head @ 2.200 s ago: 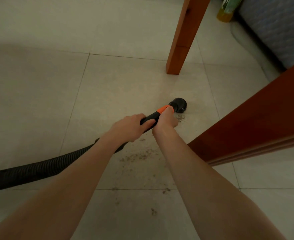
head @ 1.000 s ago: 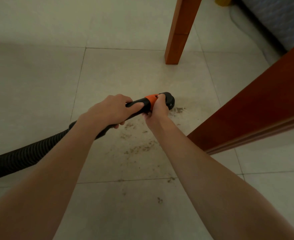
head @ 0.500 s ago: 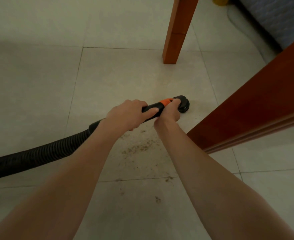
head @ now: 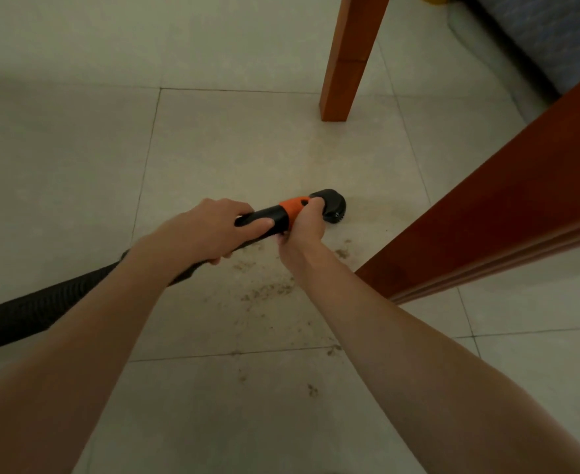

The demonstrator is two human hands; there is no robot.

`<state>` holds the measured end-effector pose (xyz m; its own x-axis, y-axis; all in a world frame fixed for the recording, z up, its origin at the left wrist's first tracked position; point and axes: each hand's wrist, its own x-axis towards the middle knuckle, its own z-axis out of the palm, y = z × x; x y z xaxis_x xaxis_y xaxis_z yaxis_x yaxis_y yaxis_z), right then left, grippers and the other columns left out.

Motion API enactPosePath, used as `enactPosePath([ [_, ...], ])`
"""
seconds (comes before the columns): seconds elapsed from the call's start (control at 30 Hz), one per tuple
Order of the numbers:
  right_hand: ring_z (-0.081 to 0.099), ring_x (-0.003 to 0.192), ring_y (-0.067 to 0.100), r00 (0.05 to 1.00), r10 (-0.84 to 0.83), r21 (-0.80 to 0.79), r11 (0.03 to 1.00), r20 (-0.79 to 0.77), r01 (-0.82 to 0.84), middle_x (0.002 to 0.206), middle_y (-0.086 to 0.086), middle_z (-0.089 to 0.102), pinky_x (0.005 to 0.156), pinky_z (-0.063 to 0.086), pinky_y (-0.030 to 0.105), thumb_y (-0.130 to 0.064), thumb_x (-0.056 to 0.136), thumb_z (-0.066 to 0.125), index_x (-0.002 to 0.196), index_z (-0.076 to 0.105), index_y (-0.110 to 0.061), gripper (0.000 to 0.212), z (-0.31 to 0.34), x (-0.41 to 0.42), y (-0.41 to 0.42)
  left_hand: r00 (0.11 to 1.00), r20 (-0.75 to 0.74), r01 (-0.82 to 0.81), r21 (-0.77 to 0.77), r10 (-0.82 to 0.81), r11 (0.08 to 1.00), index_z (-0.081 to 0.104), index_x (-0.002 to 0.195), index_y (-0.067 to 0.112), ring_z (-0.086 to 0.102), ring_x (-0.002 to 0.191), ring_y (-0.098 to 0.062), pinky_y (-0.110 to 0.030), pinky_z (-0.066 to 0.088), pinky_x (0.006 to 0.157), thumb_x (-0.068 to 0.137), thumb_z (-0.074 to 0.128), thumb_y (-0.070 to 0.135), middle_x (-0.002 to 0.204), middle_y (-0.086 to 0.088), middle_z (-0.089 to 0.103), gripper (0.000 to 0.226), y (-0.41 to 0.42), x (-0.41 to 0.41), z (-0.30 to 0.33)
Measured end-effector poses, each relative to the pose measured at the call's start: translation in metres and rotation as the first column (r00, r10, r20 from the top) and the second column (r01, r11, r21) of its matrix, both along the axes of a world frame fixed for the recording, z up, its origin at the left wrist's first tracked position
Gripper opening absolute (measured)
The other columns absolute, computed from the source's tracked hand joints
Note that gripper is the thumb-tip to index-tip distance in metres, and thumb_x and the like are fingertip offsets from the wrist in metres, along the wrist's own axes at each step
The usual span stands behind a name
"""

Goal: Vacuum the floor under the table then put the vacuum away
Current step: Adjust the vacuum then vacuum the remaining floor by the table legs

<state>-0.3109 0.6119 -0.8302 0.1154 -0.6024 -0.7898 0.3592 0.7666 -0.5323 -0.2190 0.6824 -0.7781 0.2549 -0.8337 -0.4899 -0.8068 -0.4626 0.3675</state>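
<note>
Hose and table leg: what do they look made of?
Hose: looks like flexible black plastic, matte, judging by its close ribbing and curve. Table leg: seems wood with a smooth reddish-brown finish, square-edged; the grain is too faint to be sure.

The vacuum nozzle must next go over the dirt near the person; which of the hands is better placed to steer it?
The right hand: it grips just behind the nozzle, directly above the dirt. The left hand holds farther back.

Dim, flat light; soft shadow across floor (head: 76, 148); wide-angle bending at edges.
</note>
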Motion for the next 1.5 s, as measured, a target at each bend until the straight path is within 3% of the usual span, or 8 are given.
enactPosePath([
  [0.17,0.054,0.065,0.019,0.996,0.032,0.025,0.999,0.081,-0.034,0.077,0.006,0.052,0.058,0.048,0.031,-0.024,0.096,0.039,0.103,0.047,-0.008,0.019,0.002,0.022,0.017,0.996,0.054,-0.073,0.031,0.072,0.997,0.057,0.098,0.022,0.055,0.049,-0.018,-0.027,0.049,0.059,0.094,0.04,0.051,0.063,-0.004,0.06,0.034,0.02,0.013,0.009],
  [0.33,0.053,0.069,0.02,0.993,0.11,0.075,0.991,0.038,-0.113,0.079,0.007,0.053,0.066,0.046,0.033,-0.035,0.098,0.038,0.08,0.048,-0.011,0.031,-0.002,0.032,0.042,0.997,0.003,-0.083,0.092,0.083,0.992,0.047,0.086,0.015,0.053,0.042,-0.018,-0.029,0.049,0.054,0.097,0.028,0.05,0.062,-0.006,0.058,0.041,0.048,0.005,-0.003],
  [0.43,0.054,0.078,0.023,0.976,0.216,0.08,0.973,0.019,-0.217,0.085,0.008,0.053,0.078,0.047,0.038,-0.038,0.098,0.035,0.091,0.048,-0.01,0.032,-0.006,0.036,0.058,0.984,-0.095,-0.134,0.138,0.148,0.981,0.044,0.086,0.015,0.053,0.04,-0.018,-0.027,0.047,0.05,0.097,0.026,0.051,0.063,-0.007,0.059,0.042,0.07,0.007,-0.008],
  [0.7,0.055,0.086,0.023,0.933,0.359,0.085,0.931,-0.026,-0.356,0.1,0.009,0.056,0.071,0.048,0.039,-0.036,0.1,0.041,0.128,0.047,-0.009,0.04,-0.01,0.053,0.089,0.937,-0.164,-0.27,0.213,0.307,0.939,0.048,0.098,0.009,0.055,0.045,-0.022,-0.026,0.048,0.05,0.097,0.017,0.053,0.064,-0.01,0.058,0.054,0.121,0.02,-0.003],
  [0.97,0.049,0.093,0.021,0.914,0.396,0.08,0.917,-0.092,-0.39,0.08,0.002,0.045,0.094,0.046,0.034,-0.025,0.102,0.032,0.125,0.047,-0.002,0.036,-0.006,0.06,0.128,0.871,-0.302,-0.243,0.418,0.386,0.875,0.045,0.121,0.003,0.061,0.046,-0.025,-0.031,0.056,0.052,0.094,0.019,0.059,0.065,-0.014,0.06,0.067,0.149,0.015,0.002],
  [1.17,0.051,0.077,0.018,0.914,0.381,0.104,0.923,-0.141,-0.369,0.078,0.003,0.048,0.087,0.047,0.035,-0.027,0.1,0.037,0.104,0.047,-0.007,0.023,-0.008,0.042,0.116,0.895,-0.297,-0.215,0.368,0.333,0.905,0.048,0.115,0.005,0.058,0.047,-0.024,-0.029,0.053,0.05,0.094,0.019,0.059,0.067,-0.013,0.057,0.065,0.139,0.001,0.006],
  [1.4,0.051,0.08,0.022,0.914,0.321,0.091,0.947,-0.248,-0.308,0.08,0.003,0.049,0.076,0.043,0.035,-0.028,0.099,0.038,0.123,0.05,-0.005,0.036,-0.007,0.009,0.083,0.928,-0.256,-0.225,0.196,0.271,0.954,0.047,0.09,0.012,0.053,0.043,-0.02,-0.025,0.047,0.047,0.094,0.025,0.059,0.064,-0.007,0.057,0.053,0.115,-0.028,-0.012],
  [1.5,0.049,0.085,0.021,0.923,0.266,0.067,0.964,-0.28,-0.257,0.102,0.008,0.055,0.076,0.04,0.033,-0.029,0.101,0.036,0.131,0.046,-0.004,0.041,-0.005,-0.001,0.074,0.951,-0.223,-0.191,0.122,0.214,0.974,0.046,0.086,0.015,0.052,0.043,-0.016,-0.025,0.047,0.051,0.095,0.028,0.058,0.064,-0.003,0.058,0.047,0.108,-0.034,-0.019],
])
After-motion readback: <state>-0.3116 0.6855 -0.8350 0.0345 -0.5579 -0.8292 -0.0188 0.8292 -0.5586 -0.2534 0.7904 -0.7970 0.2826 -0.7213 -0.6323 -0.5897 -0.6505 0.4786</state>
